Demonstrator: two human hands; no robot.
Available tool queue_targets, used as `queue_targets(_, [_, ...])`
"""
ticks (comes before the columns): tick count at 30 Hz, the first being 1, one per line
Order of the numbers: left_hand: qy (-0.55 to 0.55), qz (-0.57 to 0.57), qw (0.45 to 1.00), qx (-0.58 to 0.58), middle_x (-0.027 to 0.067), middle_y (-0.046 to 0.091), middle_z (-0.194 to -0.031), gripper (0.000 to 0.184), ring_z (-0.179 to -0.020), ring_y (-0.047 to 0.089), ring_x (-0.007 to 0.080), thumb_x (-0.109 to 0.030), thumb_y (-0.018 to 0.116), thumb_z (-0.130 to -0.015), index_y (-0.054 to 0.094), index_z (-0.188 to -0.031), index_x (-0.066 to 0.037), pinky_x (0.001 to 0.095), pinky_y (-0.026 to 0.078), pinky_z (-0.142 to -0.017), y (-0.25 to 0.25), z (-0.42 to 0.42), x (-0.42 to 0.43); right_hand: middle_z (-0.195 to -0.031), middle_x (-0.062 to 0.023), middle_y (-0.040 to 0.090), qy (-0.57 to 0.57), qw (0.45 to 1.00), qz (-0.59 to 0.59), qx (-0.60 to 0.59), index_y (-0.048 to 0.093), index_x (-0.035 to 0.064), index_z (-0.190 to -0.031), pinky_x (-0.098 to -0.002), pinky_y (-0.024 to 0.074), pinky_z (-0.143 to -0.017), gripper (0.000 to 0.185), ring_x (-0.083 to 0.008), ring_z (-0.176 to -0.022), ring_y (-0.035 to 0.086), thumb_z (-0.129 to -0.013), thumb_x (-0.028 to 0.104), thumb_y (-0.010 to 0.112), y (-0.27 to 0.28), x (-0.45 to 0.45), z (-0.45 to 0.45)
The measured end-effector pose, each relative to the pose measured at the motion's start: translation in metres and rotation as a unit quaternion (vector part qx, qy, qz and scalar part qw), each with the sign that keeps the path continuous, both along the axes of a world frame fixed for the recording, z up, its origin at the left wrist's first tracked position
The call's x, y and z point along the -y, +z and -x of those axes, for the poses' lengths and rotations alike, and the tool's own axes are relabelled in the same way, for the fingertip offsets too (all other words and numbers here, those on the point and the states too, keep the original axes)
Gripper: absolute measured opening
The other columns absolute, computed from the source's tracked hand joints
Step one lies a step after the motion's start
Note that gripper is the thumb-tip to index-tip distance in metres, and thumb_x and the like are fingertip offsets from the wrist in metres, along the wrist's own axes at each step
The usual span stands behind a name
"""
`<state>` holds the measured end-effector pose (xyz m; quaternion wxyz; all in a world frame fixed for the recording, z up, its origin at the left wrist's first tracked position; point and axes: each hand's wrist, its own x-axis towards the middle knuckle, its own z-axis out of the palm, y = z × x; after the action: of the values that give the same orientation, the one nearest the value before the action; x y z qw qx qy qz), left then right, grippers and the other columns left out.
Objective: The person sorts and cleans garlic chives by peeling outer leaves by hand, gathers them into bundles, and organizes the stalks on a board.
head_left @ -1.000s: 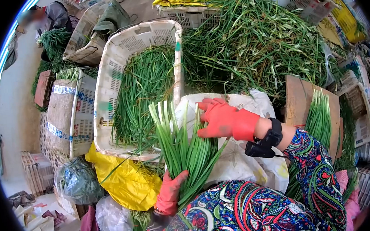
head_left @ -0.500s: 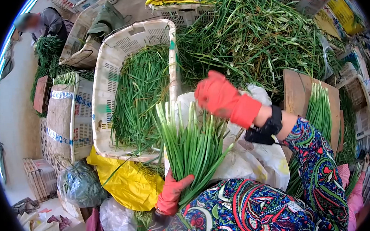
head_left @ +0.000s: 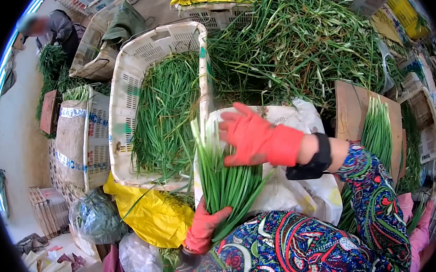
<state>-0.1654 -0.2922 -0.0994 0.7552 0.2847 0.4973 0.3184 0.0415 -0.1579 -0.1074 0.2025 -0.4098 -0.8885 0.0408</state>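
My left hand (head_left: 207,228), in a reddish-orange glove, is closed round the lower leafy part of a bunch of Chinese chives (head_left: 236,188). The pale stem ends point up and away from me. Over the bunch's upper right side lies my right hand (head_left: 258,137), gloved alike, its fingers spread and partly in front of the stems. Nothing shows gripped in it; whether its palm touches the chives I cannot tell. Under the bunch is a white sheet (head_left: 288,194).
Beyond my left hand, a white plastic crate (head_left: 120,158) holds loose chives. A tangled chive heap (head_left: 312,43) fills the back right. Trimmed chives (head_left: 377,130) lie on cardboard (head_left: 346,102) at right. A yellow bag (head_left: 152,211) lies before the crate. Another person (head_left: 59,28) is at far left.
My right hand has gone from a closed, blurred shape above the stem ends to spread fingers lower against the bunch. My left hand keeps its hold almost unmoved.
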Motion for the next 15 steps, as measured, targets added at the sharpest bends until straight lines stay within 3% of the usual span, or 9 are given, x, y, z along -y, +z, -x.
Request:
queue_targets(3, [0.005, 0.019, 1.000, 0.015, 0.0072, 0.054, -0.112, 0.059, -0.101, 0.053, 0.0169, 0.006, 0.063, -0.073, 0.038, -0.125, -0.003, 0.0294, 0.041, -0.088, 0.003, 0.000, 0.000, -0.091, -0.0024, 0.055, 0.111, 0.929, 0.348, 0.066, 0.056, 0.0107, -0.090, -0.0425, 0.0165, -0.104, 0.032, -0.0183, -0.094, 0.052, -0.072, 0.037, 0.056, 0.016, -0.002, 0.010])
queue_targets(6, [0.011, 0.015, 1.000, 0.025, 0.0072, 0.054, -0.112, 0.059, -0.100, 0.053, 0.0171, 0.007, 0.063, -0.072, 0.038, -0.125, -0.003, 0.0296, 0.041, -0.088, 0.001, 0.002, 0.001, -0.087, -0.0020, 0.054, 0.111, 0.981, 0.158, 0.014, 0.052, 0.0121, -0.085, -0.0424, 0.0188, -0.104, 0.021, -0.0163, -0.094, 0.053, -0.074, 0.030, 0.054, -0.014, -0.009, 0.004])
queue_targets(7, [0.009, 0.010, 1.000, 0.025, 0.0072, 0.054, -0.112, 0.059, -0.100, 0.053, 0.0171, 0.007, 0.062, -0.072, 0.038, -0.125, -0.003, 0.0297, 0.041, -0.088, 0.000, 0.002, 0.002, -0.083, -0.0011, 0.052, 0.017, 0.943, -0.191, 0.272, 0.050, 0.0130, -0.081, -0.0424, 0.0265, -0.099, 0.013, -0.0167, -0.089, 0.053, -0.075, 0.024, 0.052, -0.050, -0.033, -0.007])
queue_targets(9, [0.011, 0.012, 1.000, 0.015, 0.0071, 0.055, -0.111, 0.059, -0.100, 0.053, 0.0171, 0.007, 0.062, -0.072, 0.038, -0.125, -0.003, 0.0296, 0.041, -0.088, -0.002, 0.003, 0.003, -0.084, -0.0037, 0.054, -0.162, 0.865, -0.266, 0.393, 0.051, 0.0116, -0.077, -0.0392, 0.0395, -0.088, 0.008, -0.0203, -0.086, 0.054, -0.074, 0.019, 0.054, -0.027, -0.087, -0.037])
queue_targets(10, [0.012, 0.013, 1.000, 0.010, 0.0071, 0.055, -0.111, 0.059, -0.100, 0.053, 0.0171, 0.008, 0.062, -0.072, 0.038, -0.125, -0.003, 0.0296, 0.042, -0.088, -0.002, 0.003, 0.004, -0.089, -0.0073, 0.057, -0.229, 0.934, -0.006, 0.274, 0.055, 0.0095, -0.077, -0.0361, 0.0447, -0.081, 0.011, -0.0235, -0.089, 0.055, -0.073, 0.019, 0.058, 0.028, -0.103, -0.053])
queue_targets(12, [0.016, 0.008, 1.000, 0.012, 0.0072, 0.055, -0.111, 0.059, -0.100, 0.053, 0.0171, 0.008, 0.062, -0.072, 0.039, -0.125, -0.003, 0.0294, 0.042, -0.088, -0.002, 0.005, 0.004, -0.100, -0.0106, 0.058, -0.293, 0.936, -0.194, 0.024, 0.059, 0.0074, -0.087, -0.0362, 0.0430, -0.084, 0.019, -0.0267, -0.096, 0.053, -0.072, 0.019, 0.062, 0.038, -0.124, -0.115])
queue_targets(15, [0.029, 0.008, 0.999, 0.014, 0.0074, 0.055, -0.111, 0.059, -0.100, 0.053, 0.0172, 0.008, 0.061, -0.072, 0.039, -0.125, -0.003, 0.0292, 0.042, -0.088, -0.004, 0.005, 0.003, -0.105, -0.0113, 0.056, -0.197, 0.965, -0.170, -0.043, 0.061, 0.0089, -0.094, -0.0364, 0.0404, -0.088, 0.026, -0.0287, -0.101, 0.051, -0.070, 0.018, 0.065, 0.040, -0.095, -0.104])
